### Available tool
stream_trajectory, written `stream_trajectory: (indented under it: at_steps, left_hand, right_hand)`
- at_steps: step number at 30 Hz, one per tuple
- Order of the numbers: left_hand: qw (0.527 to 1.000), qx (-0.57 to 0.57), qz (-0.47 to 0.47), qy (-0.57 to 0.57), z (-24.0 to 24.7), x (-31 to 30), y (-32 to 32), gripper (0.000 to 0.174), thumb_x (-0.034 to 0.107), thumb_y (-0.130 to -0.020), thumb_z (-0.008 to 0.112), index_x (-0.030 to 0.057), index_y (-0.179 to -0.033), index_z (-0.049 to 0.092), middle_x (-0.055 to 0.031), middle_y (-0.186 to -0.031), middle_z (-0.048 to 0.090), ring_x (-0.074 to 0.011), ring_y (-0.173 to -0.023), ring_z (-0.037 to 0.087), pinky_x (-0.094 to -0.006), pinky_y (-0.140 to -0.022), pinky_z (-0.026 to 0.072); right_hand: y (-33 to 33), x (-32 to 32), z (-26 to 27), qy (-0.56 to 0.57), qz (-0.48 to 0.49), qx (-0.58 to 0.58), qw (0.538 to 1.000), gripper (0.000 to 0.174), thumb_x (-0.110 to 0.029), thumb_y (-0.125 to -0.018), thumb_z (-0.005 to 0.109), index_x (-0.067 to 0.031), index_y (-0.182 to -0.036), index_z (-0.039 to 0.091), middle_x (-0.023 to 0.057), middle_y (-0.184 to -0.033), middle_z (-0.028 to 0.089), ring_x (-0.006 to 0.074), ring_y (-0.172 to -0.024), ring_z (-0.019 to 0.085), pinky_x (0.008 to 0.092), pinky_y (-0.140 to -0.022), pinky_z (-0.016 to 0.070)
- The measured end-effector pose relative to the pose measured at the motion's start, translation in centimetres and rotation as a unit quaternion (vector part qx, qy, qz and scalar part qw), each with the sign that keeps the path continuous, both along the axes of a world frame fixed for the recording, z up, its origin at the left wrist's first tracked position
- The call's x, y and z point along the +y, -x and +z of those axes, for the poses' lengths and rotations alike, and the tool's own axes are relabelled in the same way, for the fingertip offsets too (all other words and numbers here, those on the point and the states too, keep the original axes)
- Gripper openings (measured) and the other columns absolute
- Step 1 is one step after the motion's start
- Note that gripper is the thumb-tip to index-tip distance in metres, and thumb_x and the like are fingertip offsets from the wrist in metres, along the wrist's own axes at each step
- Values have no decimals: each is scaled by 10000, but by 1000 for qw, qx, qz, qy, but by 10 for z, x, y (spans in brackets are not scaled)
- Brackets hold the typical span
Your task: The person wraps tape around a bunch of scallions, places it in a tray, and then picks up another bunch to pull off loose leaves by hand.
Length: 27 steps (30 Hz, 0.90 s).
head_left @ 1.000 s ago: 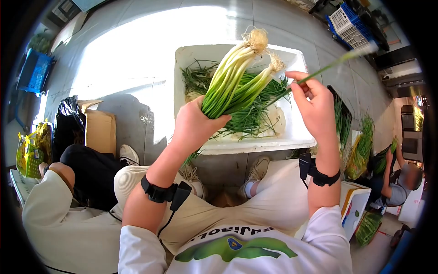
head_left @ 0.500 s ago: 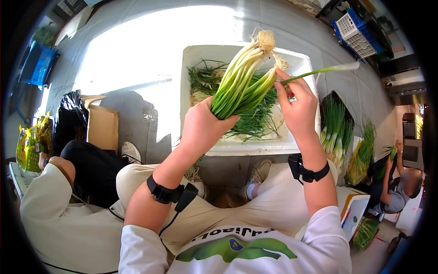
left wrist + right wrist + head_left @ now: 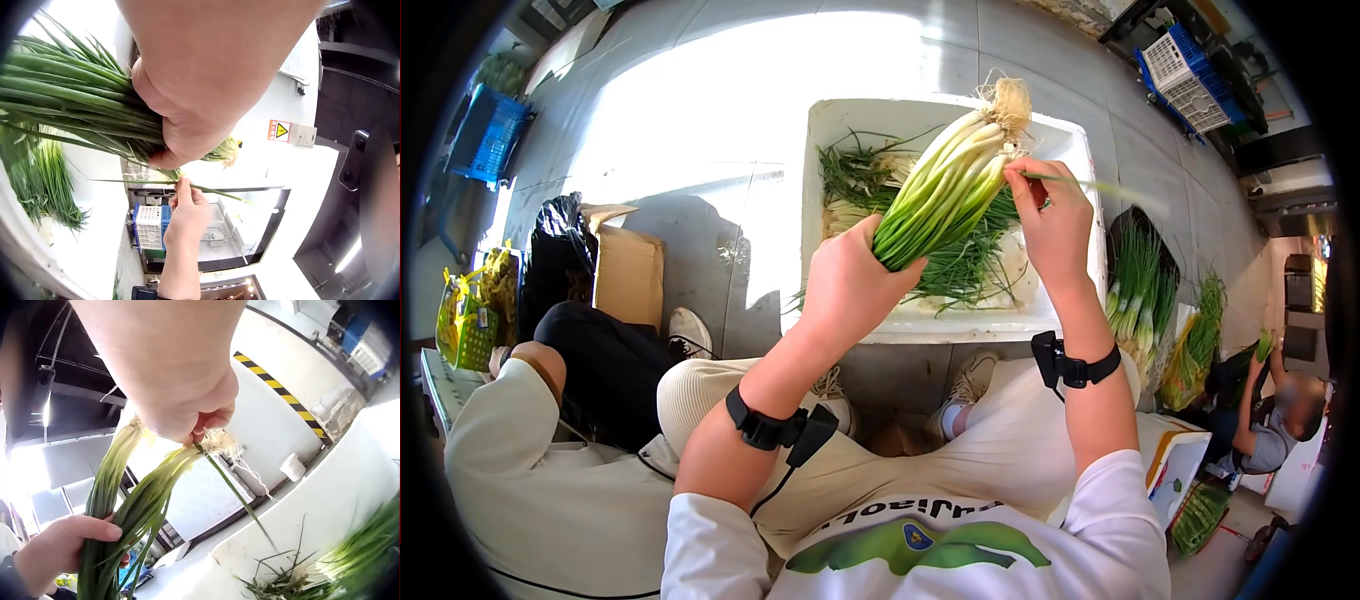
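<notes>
My left hand [image 3: 855,280] grips a bunch of scallions [image 3: 945,190] around its green part, with the pale bulbs and stringy roots pointing up and away. In the right wrist view the bunch [image 3: 147,494] splits into two clumps at the root end. My right hand [image 3: 1055,215] is close by the roots, its thumb and fingertips pinching a thin green scallion leaf [image 3: 219,194] that sticks out on both sides of the fingers. Below the hands, a white foam box [image 3: 920,330] holds loose scallions and scraps [image 3: 965,265].
More scallions [image 3: 1140,270] stand in a dark container right of the box, beside a bag of greens [image 3: 1195,350]. At left are a cardboard box [image 3: 628,275] and a black plastic bag [image 3: 555,245]. Another person [image 3: 1270,425] sits at far right, holding greens.
My right hand has moved left to the roots, bringing the pinched leaf along. The bunch has shifted slightly right, and its two root clumps appear closer together in the head view.
</notes>
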<state>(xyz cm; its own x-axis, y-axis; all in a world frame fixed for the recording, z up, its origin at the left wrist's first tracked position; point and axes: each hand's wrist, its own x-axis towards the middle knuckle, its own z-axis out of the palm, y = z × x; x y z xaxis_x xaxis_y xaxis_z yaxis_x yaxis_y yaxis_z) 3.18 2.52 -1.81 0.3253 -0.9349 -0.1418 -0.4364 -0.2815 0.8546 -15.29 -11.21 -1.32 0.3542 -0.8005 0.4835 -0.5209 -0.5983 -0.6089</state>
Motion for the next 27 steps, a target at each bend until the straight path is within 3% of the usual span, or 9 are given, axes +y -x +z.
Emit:
stream_trajectory:
  at_steps: [3,5,8,12,14,17,22,25,27]
  left_hand:
    - [1000,-3,-6,-6,1,0,-1,298,250,-772,761,4,-888,638,-169,-751,684,-342,-731,678,-400,-685,530]
    - [999,-1,-12,-37,1,0,-2,312,190,-781,765,6,-1017,676,-109,-783,706,-176,-682,657,-325,-682,520]
    - [999,-15,-12,-42,2,0,-2,306,193,-785,762,8,-1013,676,-103,-769,701,-160,-664,646,-320,-666,516]
    - [999,-10,-6,-44,-2,2,-7,298,196,-787,763,8,-1002,679,-96,-752,695,-146,-642,629,-309,-649,511]
    - [999,15,5,-37,2,2,-7,277,222,-770,762,1,-898,656,-151,-735,681,-301,-686,673,-375,-665,526]
    - [1000,24,9,-9,4,5,-8,299,199,-770,767,-12,-962,675,-155,-783,700,-262,-713,688,-357,-683,529]
    - [999,17,20,-22,9,-1,-8,306,175,-772,770,-11,-999,683,-113,-728,695,-153,-609,643,-316,-608,509]
    - [1000,29,10,0,1,-3,-6,295,175,-771,773,-10,-981,682,-96,-704,683,-137,-580,621,-305,-582,496]
    - [1000,-4,-3,6,1,-5,-3,288,172,-772,769,-10,-977,681,-94,-720,694,-144,-615,634,-312,-617,507]
  right_hand:
    - [2,-5,-4,-3,-3,16,1000,81,-82,-902,668,-26,-960,664,104,-883,648,208,-687,587,305,-631,483]
    - [9,-11,-6,89,10,70,994,65,-68,-922,619,-32,-976,616,130,-911,626,299,-823,604,373,-722,489]
    - [14,-13,0,117,-9,84,990,67,-65,-923,600,-32,-981,596,139,-907,614,343,-898,590,412,-770,477]
    - [33,-28,12,127,-67,68,987,69,-100,-964,567,-38,-981,594,130,-904,614,317,-828,601,381,-726,481]
    - [44,-35,17,131,-79,60,986,115,-149,-969,591,-42,-985,627,111,-895,625,256,-777,603,342,-702,480]
    - [69,-43,30,-8,-134,7,991,225,-243,-942,656,-27,-995,690,49,-771,646,127,-668,568,282,-633,460]
    - [153,-92,48,-131,-174,20,976,261,-275,-918,676,-28,-995,709,9,-741,638,97,-657,556,259,-607,451]
    - [209,-124,64,-126,-214,87,965,296,-305,-893,697,-9,-904,709,33,-699,627,119,-634,552,291,-591,447]
    - [242,-148,66,-127,-224,305,917,350,-334,-867,715,10,-805,698,63,-642,606,155,-604,554,327,-591,451]
